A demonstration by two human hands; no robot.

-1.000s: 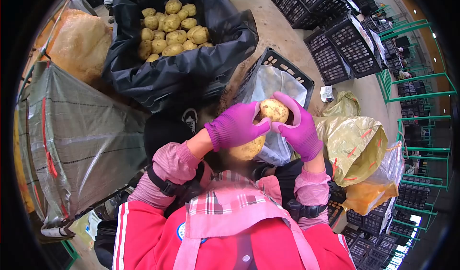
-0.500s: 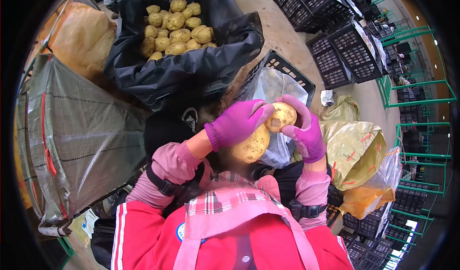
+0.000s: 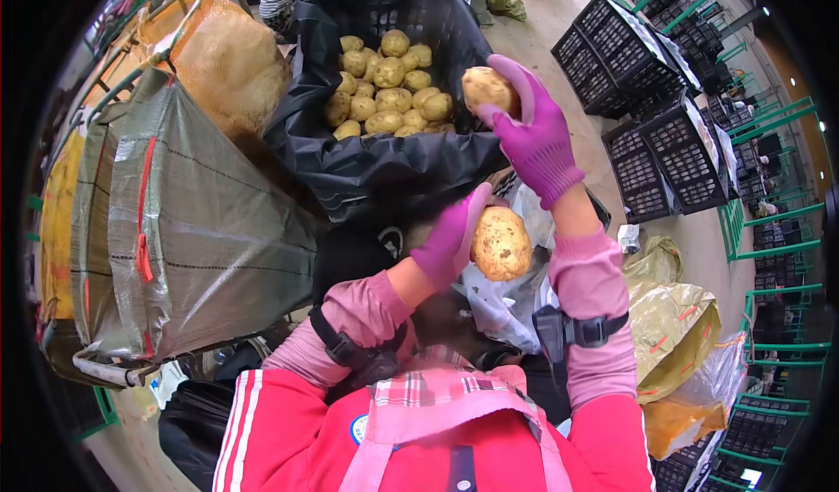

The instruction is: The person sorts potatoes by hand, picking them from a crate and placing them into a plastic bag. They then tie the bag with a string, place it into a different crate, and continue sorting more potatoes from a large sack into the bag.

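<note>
My left hand (image 3: pixel 453 240), in a purple glove, grips a large pale potato (image 3: pixel 502 246) with brown specks, low in front of my body. Raised at the right edge of the lined crate, my right hand (image 3: pixel 539 135), also gloved, is closed around a smaller potato (image 3: pixel 486 91). The black crate (image 3: pixel 437 11) has a dark plastic liner (image 3: pixel 384 176) folded over its near side. Inside lies a heap of potatoes (image 3: pixel 390 73). Below my hands, a crate with a clear plastic bag (image 3: pixel 500 304) is partly hidden by my arms.
A big grey-green woven sack (image 3: pixel 201 239) on a metal-framed cart stands at left, with an orange mesh sack (image 3: pixel 229 65) behind it. Black crates (image 3: pixel 673 160) stand on the floor to the right. Yellowish plastic sacks (image 3: pixel 669 326) lie at lower right.
My right hand has moved up and away from my left, carrying the smaller potato toward the lined crate. My left hand keeps the larger potato, now slightly lower. The view has shifted.
</note>
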